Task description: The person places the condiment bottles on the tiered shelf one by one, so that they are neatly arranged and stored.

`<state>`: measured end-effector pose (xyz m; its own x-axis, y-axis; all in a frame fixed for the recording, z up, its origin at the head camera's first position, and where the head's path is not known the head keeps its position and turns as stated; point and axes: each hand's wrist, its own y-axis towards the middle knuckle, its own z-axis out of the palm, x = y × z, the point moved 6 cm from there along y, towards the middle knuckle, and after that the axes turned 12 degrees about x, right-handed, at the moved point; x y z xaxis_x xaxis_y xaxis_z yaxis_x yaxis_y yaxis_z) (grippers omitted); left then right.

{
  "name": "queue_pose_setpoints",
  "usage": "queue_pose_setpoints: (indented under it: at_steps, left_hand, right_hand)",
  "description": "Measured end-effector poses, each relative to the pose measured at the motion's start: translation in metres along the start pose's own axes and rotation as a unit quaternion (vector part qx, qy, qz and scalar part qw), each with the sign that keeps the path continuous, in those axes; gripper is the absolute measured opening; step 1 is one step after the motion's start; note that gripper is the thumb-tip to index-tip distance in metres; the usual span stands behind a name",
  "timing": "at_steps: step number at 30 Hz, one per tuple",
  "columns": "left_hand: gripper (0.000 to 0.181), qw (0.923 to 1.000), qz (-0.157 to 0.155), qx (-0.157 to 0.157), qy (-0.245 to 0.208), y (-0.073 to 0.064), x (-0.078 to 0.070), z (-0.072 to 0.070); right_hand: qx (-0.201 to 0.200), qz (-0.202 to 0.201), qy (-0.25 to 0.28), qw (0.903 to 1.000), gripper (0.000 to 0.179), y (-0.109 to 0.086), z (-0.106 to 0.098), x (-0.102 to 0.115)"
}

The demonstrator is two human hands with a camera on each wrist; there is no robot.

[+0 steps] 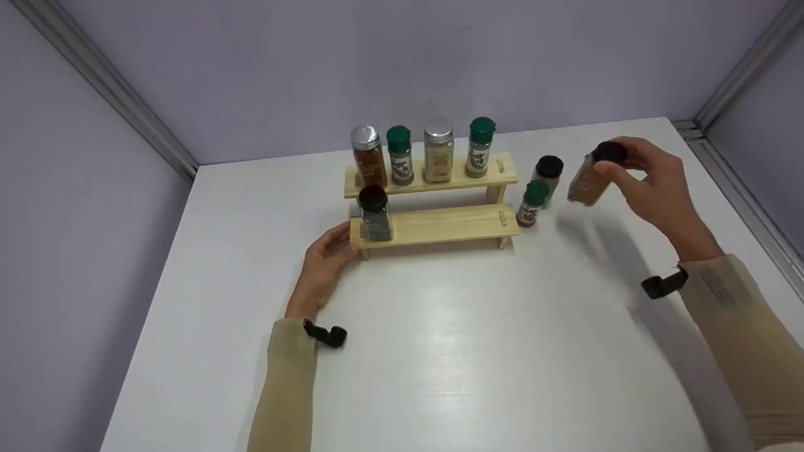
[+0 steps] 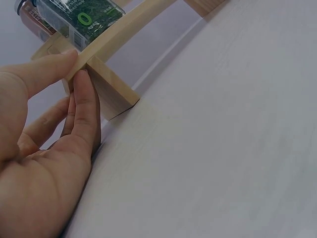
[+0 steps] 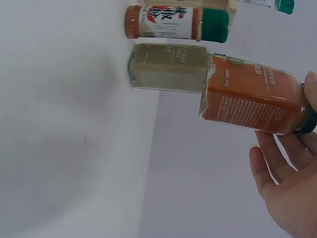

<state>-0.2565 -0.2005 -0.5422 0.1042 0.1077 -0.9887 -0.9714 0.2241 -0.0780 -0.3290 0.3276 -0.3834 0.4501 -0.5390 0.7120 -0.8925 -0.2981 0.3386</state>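
The left hand (image 1: 321, 267) pinches the left end of the rack (image 1: 433, 240); its front shelf holds one jar (image 1: 377, 225). Right of the rack, a green-capped bottle (image 3: 171, 23) and pale jar (image 3: 168, 68) seem left to shelve; the right hand (image 1: 659, 185) grips an orange jar (image 1: 587, 182), probably lifted. The rack's back shelf (image 1: 460, 171) already bears four.

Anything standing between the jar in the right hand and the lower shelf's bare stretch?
Yes. Off the right end of the lower shelf stand a green-capped jar and, behind it, a black-capped jar. The held jar would probably have to pass over them.
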Motion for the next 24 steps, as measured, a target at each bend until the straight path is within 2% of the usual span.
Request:
queue_pose_setpoints:
  at_steps: [4, 8, 14, 24]
  left_hand:
    - [0.053, 1.0, -0.002, -0.003, 0.001, -0.001, 0.0, 0.0]
    - [0.054, 1.0, 0.003, -0.003, -0.004, 0.0, 0.001, 0.001]
    - [0.056, 0.9993, 0.013, 0.001, -0.036, 0.002, 0.002, 0.001]
    - [0.054, 0.9999, 0.006, -0.009, -0.006, 0.001, 0.002, 0.0]
  right_hand:
    - [-0.024, -0.036, 0.022, 0.9988, 0.038, 0.003, -0.003, 0.018]
    - [-0.032, -0.062, 0.035, 0.997, 0.036, 0.005, -0.001, 0.035]
    - [-0.017, -0.092, 0.04, 0.9948, 0.038, 0.011, 0.007, 0.056]
    - [0.014, -0.132, 0.034, 0.9906, 0.036, 0.025, 0.031, 0.095]
